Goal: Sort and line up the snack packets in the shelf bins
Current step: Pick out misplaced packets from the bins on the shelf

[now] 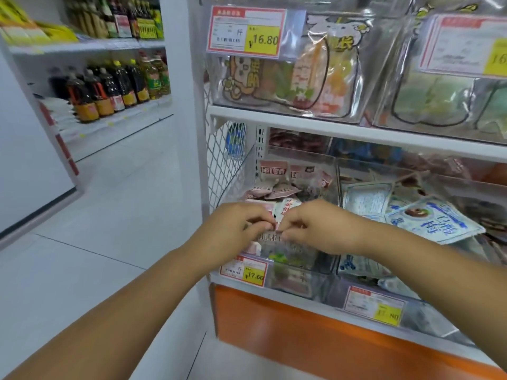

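Close together, left hand (236, 226) and right hand (315, 229) each pinching with curled fingers the top edge of a pink-and-white packet (285, 244). Held at the front of the clear left bin (299, 281) on the lower shelf, more pink packets (277, 190) piled behind. In the neighbour bin, blue-and-white packets (436, 220) lying untidy.

Pale tiled floor (115, 215) runs between white shelving (90, 46) holding dark bottles (109, 86).
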### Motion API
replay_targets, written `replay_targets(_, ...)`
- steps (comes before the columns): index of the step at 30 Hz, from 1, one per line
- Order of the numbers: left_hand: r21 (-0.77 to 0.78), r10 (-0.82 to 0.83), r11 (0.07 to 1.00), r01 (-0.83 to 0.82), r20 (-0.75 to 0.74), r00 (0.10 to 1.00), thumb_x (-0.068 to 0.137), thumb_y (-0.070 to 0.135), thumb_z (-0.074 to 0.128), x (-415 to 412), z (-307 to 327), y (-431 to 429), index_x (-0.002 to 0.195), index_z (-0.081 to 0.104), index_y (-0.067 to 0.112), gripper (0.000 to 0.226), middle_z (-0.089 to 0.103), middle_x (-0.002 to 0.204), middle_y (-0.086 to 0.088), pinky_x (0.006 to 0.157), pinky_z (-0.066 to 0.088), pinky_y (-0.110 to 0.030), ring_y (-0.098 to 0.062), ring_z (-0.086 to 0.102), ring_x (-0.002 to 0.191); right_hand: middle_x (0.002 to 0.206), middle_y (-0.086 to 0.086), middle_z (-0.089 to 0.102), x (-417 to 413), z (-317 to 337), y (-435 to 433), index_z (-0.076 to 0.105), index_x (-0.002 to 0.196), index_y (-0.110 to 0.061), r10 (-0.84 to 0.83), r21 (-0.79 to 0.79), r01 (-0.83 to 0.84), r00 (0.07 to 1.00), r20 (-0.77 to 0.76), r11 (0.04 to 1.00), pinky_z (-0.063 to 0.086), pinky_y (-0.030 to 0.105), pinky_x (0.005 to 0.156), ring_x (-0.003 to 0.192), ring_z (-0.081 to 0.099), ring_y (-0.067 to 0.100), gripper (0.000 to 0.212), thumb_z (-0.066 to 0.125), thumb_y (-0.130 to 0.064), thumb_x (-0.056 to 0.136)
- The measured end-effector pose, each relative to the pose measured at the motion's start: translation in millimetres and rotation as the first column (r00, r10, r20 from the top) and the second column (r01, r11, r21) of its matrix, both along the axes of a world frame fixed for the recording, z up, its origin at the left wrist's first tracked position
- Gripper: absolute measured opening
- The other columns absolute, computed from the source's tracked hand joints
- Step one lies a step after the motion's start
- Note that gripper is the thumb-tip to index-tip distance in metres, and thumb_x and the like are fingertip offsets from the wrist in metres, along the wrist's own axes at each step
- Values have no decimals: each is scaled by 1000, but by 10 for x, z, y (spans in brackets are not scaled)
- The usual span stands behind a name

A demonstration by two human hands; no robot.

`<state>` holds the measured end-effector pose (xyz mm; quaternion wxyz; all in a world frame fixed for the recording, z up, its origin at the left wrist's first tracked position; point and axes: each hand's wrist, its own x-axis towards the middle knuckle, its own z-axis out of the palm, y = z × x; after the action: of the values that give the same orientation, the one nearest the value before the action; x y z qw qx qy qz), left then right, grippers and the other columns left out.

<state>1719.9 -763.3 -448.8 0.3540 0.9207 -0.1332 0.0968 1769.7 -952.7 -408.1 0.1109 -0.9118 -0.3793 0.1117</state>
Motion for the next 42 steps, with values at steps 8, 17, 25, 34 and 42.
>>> replay_targets(8,-366,-19,928,-71,-236,971,76,42,74,-112,299,-124,117,47,56,51,56,111,28,97,43,-22,4,53,111,68,-9,61,-221,89,-433,64,86,-26,-285,547,229,958,19,805,46,16,63,65,59,5,11,57,-25,95)
replay_targets(17,-198,-19,980,-1,-100,995,83,43,69,-278,659,-679,94,51,47,22,57,72,27,61,45,-20,8,55,64,97,-16,70,-599,126,-936,65,103,-35,-172,793,379,925,-339,477,48,23,80,91,64,-1,29,72,-34,76)
replay_targets(25,-297,-163,947,125,-106,981,84,40,69,-337,637,-1654,87,57,42,12,61,74,34,64,39,-8,15,55,71,106,-19,67,-897,197,-1943,60,106,-47,-387,790,411,890,-239,456,51,22,88,101,62,2,46,81,-22,74)
replay_targets(34,-445,-187,890,98,-160,969,88,34,68,-163,474,-2500,104,62,27,19,71,97,7,64,45,-11,1,64,76,91,5,60,-358,-106,-3364,67,98,-36,-801,808,540,579,-153,236,52,44,86,97,62,32,21,69,-18,87)
replay_targets(42,-398,-222,907,135,-179,959,85,44,67,28,390,-2817,102,56,37,20,70,106,7,76,52,-35,-21,67,96,137,-2,49,-642,-67,-3033,55,126,-38,-716,749,491,698,-32,445,36,17,102,121,48,1,31,47,-44,96)
